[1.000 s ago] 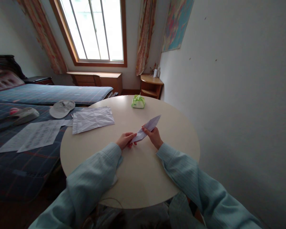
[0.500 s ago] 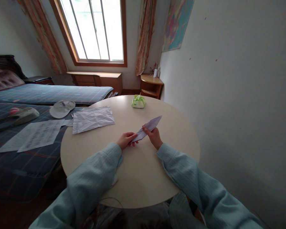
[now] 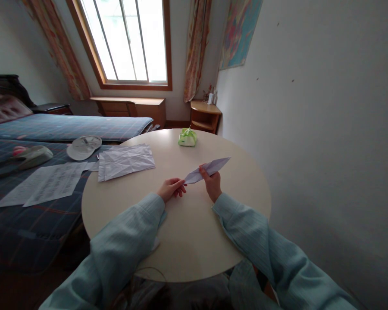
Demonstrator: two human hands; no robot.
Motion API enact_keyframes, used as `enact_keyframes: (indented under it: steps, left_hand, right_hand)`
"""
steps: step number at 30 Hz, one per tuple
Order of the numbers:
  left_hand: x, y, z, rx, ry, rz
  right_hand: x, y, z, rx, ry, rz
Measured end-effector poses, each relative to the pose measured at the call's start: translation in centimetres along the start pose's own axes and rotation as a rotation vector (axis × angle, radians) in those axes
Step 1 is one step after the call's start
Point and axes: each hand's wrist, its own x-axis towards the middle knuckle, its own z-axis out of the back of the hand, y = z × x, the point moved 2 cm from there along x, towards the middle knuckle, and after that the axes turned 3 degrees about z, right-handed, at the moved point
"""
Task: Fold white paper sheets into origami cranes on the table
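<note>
A folded sheet of white paper (image 3: 217, 165), long and narrow with a pointed far end, is held above the round table (image 3: 194, 232). My right hand (image 3: 212, 184) is closed around its middle, thumb on top. At the near left end, my left hand (image 3: 172, 189) pinches the paper's tip between thumb and fingers. The paper tilts up to the right. The undersides of the paper and some fingertips are hidden.
Creased white sheets (image 3: 126, 162) lie at the table's left edge. A green tissue pack (image 3: 187, 137) stands at the back. On the bed to the left are printed papers (image 3: 56, 183) and a white cap (image 3: 84, 147). A wall (image 3: 326, 142) rises on the right.
The folded paper has shifted to the right and turned flatter. My left hand now grips only its near tip, and my right hand has moved slightly right with it.
</note>
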Motion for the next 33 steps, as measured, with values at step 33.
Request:
enact_keyframes:
  steps: [33]
  left_hand:
    - [-0.39, -0.36, 0.34, 0.156, -0.152, -0.135]
  right_hand:
    - [0.14, -0.03, 0.07, 0.058, -0.024, -0.002]
